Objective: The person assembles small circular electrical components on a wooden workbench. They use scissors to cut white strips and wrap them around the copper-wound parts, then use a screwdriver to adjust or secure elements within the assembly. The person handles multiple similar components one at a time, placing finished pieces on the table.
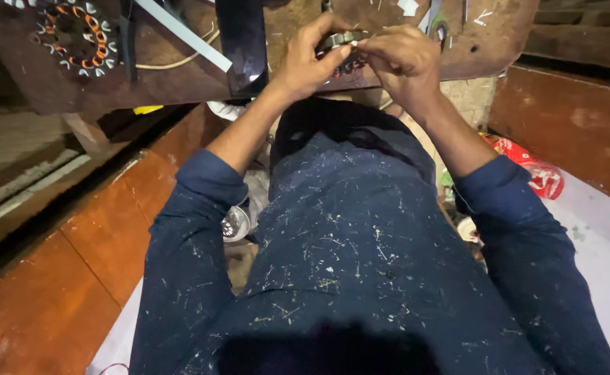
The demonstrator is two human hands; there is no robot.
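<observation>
Two hands met over the one small part at the far edge of the worn brown wooden workbench [180, 83]. The left hand [308, 62] was cupped under and around a round metal motor stator with copper-coloured windings [343, 52], fingers curled on its near rim, steadying it just above the bench top. The right hand [402, 59] was pinched shut, thumb and forefinger closed on what looked like a thin pale strip or slip at the stator's upper edge; it was too small to tell exactly what. Most of the stator was hidden behind the knuckles.

As a judgement, the step looked like seating something fine into the ring, and doing it well called for the left hand to hold the ring dead still while the right fed in short, straight pushes, without bending the strip or scraping the windings.

Off to the far left a second round stator with orange coils and white slot liners [76, 35] lay on the bench, well apart from the hands. A dark flat rectangular bar [244, 42] stood near the left wrist. The dark blue shirt speckled with pale flecks [346, 243] filled the foreground, and a red plastic packet [537, 173] lay on the pale floor sheet [596, 236] to the right.
</observation>
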